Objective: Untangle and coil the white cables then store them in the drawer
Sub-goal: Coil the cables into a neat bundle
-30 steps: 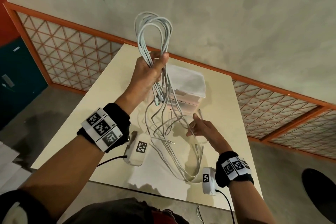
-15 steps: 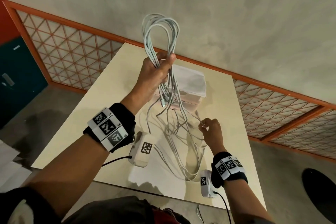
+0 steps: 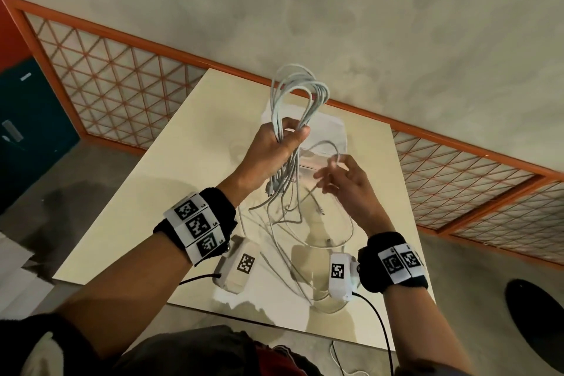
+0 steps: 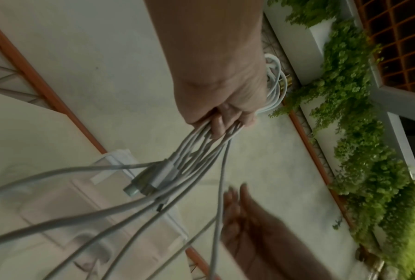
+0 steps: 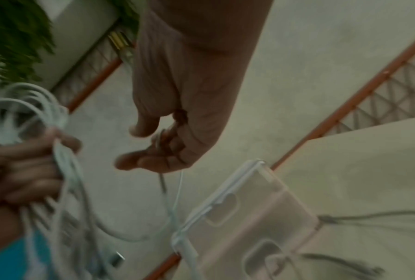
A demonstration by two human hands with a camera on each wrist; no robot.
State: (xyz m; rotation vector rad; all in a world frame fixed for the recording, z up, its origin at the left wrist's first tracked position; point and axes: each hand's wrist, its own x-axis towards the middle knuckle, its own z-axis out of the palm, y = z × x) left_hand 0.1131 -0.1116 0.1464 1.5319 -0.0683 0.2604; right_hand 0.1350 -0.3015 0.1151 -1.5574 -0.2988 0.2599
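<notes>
My left hand [image 3: 293, 134] is raised over the cream table [image 3: 189, 162] and grips a bundle of white cables [image 3: 300, 91], whose loops stand above the fist. The loose ends and connectors [image 4: 151, 180] hang down from the left hand [image 4: 223, 121], and several strands [image 3: 293, 238] trail onto the table. Just to the right and slightly lower, my right hand [image 3: 332, 168] holds one thin cable strand [image 3: 335, 152] that arcs back to the bundle. In the right wrist view that strand [image 5: 177, 189] runs down from the right hand's curled fingers [image 5: 141, 161]. Behind both hands stands the translucent drawer unit [image 3: 332, 134].
An orange-framed lattice railing [image 3: 106, 85] runs along the far and left sides of the table, with a concrete floor beyond. A dark round object [image 3: 534, 314] lies on the floor at the right. Green plants [image 4: 369, 151] grow past the railing.
My right hand took a single strand low near the table and lifted it up beside my left hand. My left hand keeps its grip on the bundle.
</notes>
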